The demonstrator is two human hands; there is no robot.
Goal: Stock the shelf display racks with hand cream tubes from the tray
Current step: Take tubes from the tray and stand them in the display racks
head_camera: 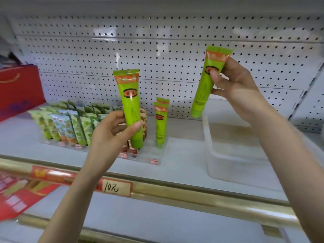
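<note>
tube labels (128,92) too blurred to read, red bag (19,88) cut off left

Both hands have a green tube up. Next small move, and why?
Probably lower the left hand so its green tube goes cap-down into the clear rack, in front of the two tubes already standing there. That tube hangs just above the rack; the right hand and its tube are higher, over the tray.

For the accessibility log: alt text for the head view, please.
Each hand holds an upright green tube: left hand over the clear rack, right hand above the empty tray. Two green tubes already stand in the rack.
</note>
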